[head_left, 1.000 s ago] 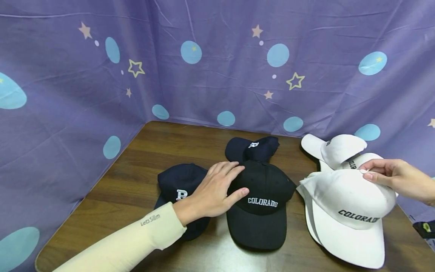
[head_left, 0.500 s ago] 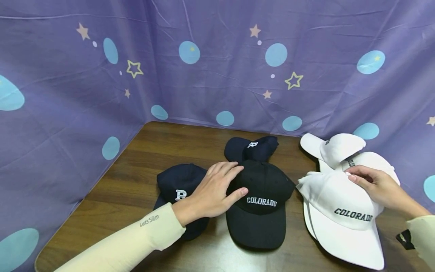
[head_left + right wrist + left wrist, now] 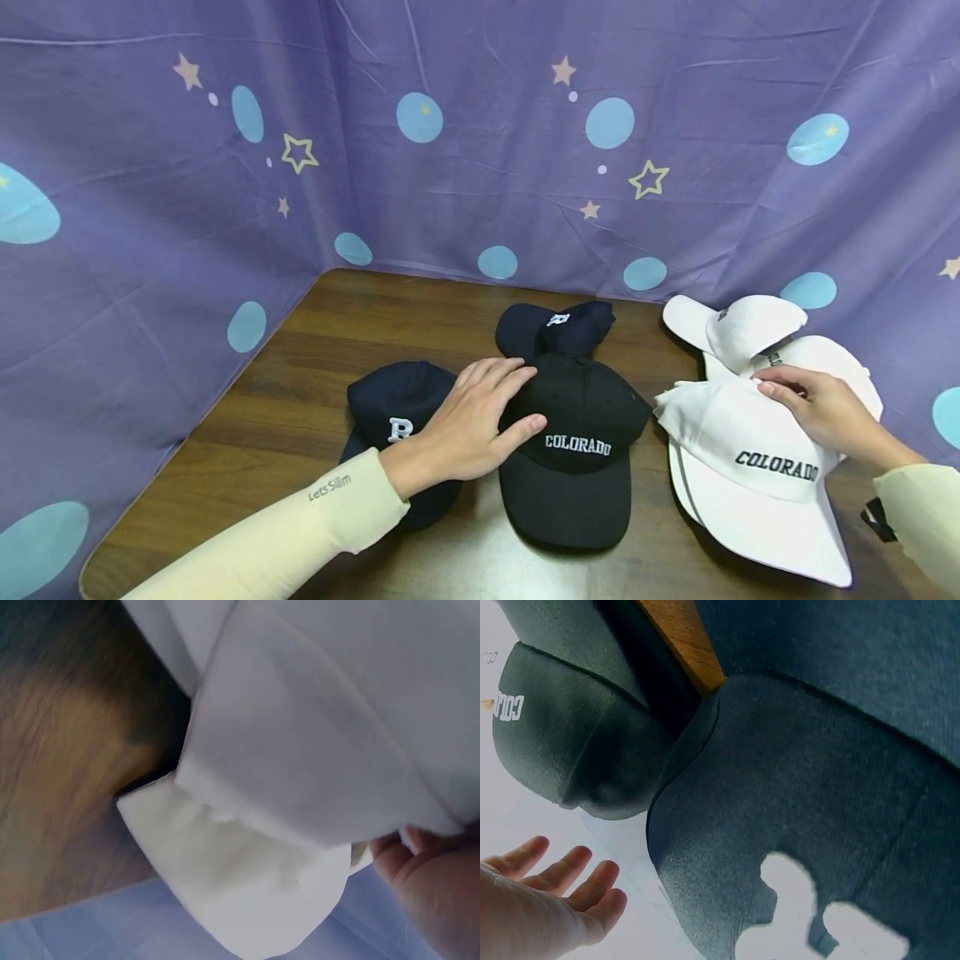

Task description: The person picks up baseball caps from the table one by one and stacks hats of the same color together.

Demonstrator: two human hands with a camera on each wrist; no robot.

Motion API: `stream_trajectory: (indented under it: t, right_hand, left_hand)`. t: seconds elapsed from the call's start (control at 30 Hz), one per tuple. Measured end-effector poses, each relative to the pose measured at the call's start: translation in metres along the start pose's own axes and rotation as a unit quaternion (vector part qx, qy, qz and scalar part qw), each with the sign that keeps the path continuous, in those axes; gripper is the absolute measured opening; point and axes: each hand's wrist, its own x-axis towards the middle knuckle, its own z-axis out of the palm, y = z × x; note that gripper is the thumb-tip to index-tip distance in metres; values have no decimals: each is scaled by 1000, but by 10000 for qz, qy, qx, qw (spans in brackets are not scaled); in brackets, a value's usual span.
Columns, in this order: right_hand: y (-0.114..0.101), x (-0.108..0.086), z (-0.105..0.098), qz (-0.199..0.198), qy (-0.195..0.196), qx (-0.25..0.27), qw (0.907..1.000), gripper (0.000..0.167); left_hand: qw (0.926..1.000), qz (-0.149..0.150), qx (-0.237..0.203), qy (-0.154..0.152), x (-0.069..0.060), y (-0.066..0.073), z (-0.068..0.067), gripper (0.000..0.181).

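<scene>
Head view: A person's right hand [image 3: 825,408] pinches the crown top of the front white cap [image 3: 772,487], lettered COLORADO, at the right of a wood-grain table [image 3: 277,400]; the second white cap [image 3: 686,487] shows its brim underneath. Behind them, the upper rear white cap [image 3: 761,329] leans over the lower rear white cap [image 3: 836,358]. The left hand [image 3: 461,417], fingers straight and thumb parted, reaches over the left navy cap [image 3: 397,396] toward the black cap [image 3: 573,492], with the rear navy cap [image 3: 558,329] beyond. The work looks partway along: the white caps are gathered, but the front one is not yet let go, and the dark caps sit unstacked.

Left wrist view: The left hand's fingers are extended and empty. Close-woven navy cloth carries raised white lettering; the black cap's rounded crown shows a seam. Whether the fingers touch either cap cannot be told.

Right wrist view: Smooth white panels curve along a stitched seam, the right hand's fingers at the edge; the picture is blurred, but they appear to nip the fabric.
</scene>
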Motion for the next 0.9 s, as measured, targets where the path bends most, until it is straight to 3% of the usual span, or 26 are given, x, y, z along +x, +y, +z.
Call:
stream_trajectory:
  t: [0.2, 0.43, 0.63, 0.9]
  right_hand:
    - [-3, -3, -2, 251, 26, -268, 9993, 17]
    - [-6, -8, 4, 19, 582, -398, 9975, 10]
    - [-6, -9, 7, -43, 748, -395, 9964, 11]
    - [-2, -7, -9, -100, 491, -225, 9985, 13]
  left_hand:
    - [10000, 19, -17, 26, 0, 0, 0, 65]
    - [9999, 22, -38, 95, 0, 0, 0, 64]
    - [9999, 32, -100, 75, 1, 0, -1, 65]
    - [10000, -46, -37, 56, 0, 0, -2, 64]
